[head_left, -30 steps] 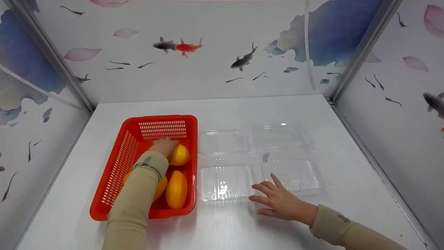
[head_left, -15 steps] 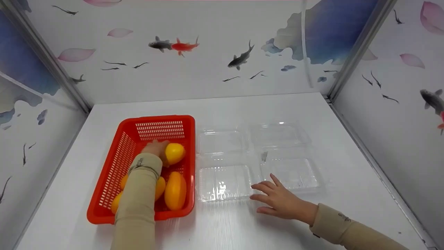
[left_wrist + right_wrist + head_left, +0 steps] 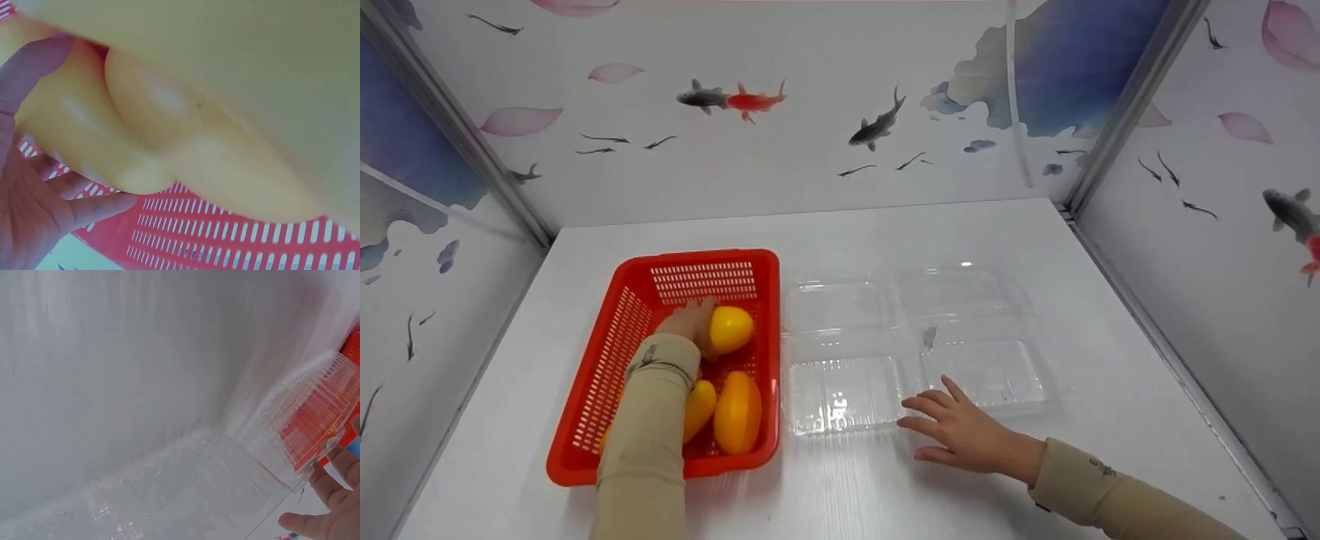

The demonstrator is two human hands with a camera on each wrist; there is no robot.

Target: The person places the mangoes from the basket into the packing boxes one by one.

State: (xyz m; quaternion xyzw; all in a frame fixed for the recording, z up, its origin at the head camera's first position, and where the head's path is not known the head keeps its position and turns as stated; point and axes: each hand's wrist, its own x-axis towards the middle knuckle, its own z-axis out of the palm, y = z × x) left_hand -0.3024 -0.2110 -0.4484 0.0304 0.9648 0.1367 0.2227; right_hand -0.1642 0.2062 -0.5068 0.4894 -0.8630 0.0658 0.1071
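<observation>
Inside the red plastic basket (image 3: 574,442) my left hand (image 3: 686,321) holds a yellow mango (image 3: 732,330) near the back. In the left wrist view its thumb lies over a mango (image 3: 79,118) and the fingers reach round the other side. Another mango (image 3: 163,107) lies against that one. Closer to the basket's front are an orange-yellow mango (image 3: 738,412) and one (image 3: 700,409) partly covered by my left sleeve. My right hand (image 3: 960,431), fingers spread, is at the front edge of the clear plastic containers (image 3: 847,394); whether it touches them I cannot tell.
The clear boxes stand in two rows right of the basket, among them a back left one (image 3: 836,307), a back right one (image 3: 967,292) and a front right one (image 3: 986,375). Printed panels enclose the white table (image 3: 840,487) at back and sides.
My left hand has shifted slightly left inside the basket, and the yellow mango beside it has moved a little left too. My right hand stays where it was.
</observation>
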